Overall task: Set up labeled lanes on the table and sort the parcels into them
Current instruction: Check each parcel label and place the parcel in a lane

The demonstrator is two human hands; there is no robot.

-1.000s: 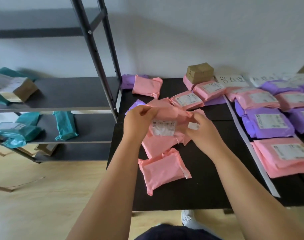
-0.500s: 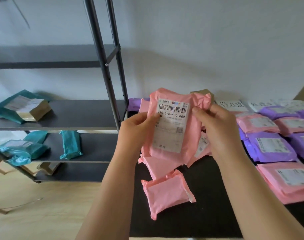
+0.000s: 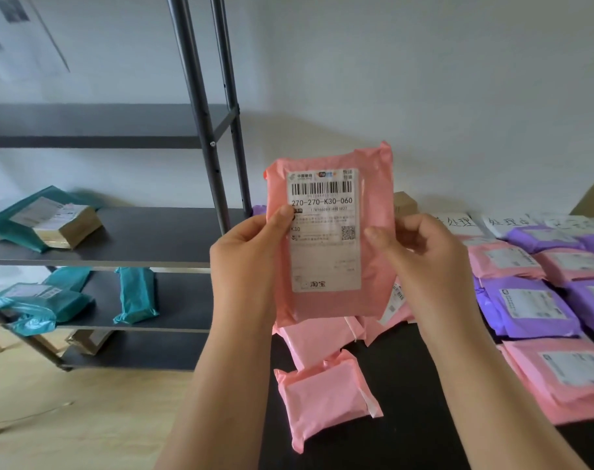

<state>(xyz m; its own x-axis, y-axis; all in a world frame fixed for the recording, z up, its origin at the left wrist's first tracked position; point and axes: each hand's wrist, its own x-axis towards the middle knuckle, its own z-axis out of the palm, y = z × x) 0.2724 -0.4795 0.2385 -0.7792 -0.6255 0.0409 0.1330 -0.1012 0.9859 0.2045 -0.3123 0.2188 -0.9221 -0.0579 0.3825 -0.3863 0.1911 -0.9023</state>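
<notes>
Both hands grip one pink parcel (image 3: 376,205) upright in the air, above the unsorted pile (image 3: 322,398) on the left part of the table (image 3: 417,385) — my left hand (image 3: 251,256) pinches its left edge, thumb on the label (image 3: 324,245), and my right hand (image 3: 427,259) pinches the right edge. I judge this is the reading step. Next I must match the label to a lane sign (image 3: 458,221) — far right — and lay the parcel in that lane.

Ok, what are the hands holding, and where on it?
One pink parcel, upright, label toward the camera: left hand pinches its left edge, right hand its right edge.
</notes>
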